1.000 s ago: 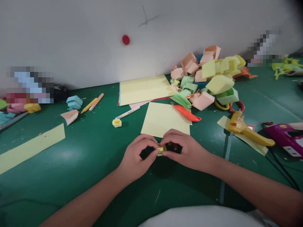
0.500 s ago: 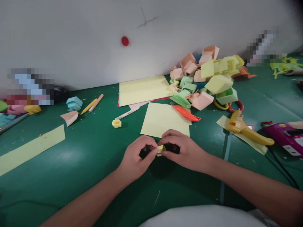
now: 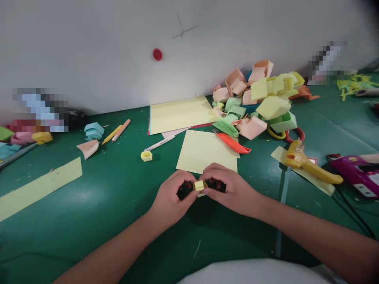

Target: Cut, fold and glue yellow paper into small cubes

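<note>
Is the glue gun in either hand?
No, the yellow glue gun lies on the table; left hand and right hand pinch a paper piece.

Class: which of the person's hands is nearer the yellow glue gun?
Right. The right hand sits to the left of the yellow glue gun, apart from it; the left hand is farther left, beyond the small folded paper piece both hands pinch.

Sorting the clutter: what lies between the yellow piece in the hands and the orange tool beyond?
In the head view, a pale yellow square sheet lies flat on the green mat between the folded yellow piece and the orange tool.
</note>
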The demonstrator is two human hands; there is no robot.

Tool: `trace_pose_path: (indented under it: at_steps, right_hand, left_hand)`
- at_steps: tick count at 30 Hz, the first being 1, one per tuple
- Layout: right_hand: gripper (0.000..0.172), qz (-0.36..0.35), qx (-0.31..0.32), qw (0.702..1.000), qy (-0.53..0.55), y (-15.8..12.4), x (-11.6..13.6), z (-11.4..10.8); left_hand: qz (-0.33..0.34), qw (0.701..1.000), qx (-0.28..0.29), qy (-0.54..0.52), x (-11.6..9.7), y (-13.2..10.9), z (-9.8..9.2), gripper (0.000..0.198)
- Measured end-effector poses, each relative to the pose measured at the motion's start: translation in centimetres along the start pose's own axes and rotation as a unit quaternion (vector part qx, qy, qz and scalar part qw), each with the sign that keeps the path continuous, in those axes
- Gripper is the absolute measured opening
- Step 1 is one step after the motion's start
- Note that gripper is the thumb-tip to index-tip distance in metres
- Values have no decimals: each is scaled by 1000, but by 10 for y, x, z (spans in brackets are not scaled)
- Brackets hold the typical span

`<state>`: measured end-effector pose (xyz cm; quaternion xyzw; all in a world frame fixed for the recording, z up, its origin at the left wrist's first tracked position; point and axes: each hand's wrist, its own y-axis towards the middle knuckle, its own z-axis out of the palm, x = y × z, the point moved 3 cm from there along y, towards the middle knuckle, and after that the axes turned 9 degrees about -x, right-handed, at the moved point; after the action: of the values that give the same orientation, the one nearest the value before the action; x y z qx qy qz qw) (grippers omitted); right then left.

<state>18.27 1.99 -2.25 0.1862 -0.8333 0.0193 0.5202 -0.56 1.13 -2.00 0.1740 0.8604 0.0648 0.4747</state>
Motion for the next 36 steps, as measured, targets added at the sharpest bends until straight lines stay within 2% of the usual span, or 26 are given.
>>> trace_pose_path:
  at_steps: [9, 19, 29, 36]
  right_hand:
    - [9, 4, 0, 1000, 9, 0, 1, 0]
    - [17, -14, 2, 1000, 10, 0, 1, 1]
    - [12, -23, 3, 1000, 1, 0, 3, 0]
    - [8, -21, 3, 1000, -5, 0, 4, 1]
  left_hand:
    - [2, 999, -22, 27, 6, 0, 0, 10]
    - [56, 998, 4, -22, -3, -2, -6, 14]
    - [56, 998, -27, -2, -3, -1, -7, 7]
    - [59, 997, -51, 16, -1, 0, -5, 12]
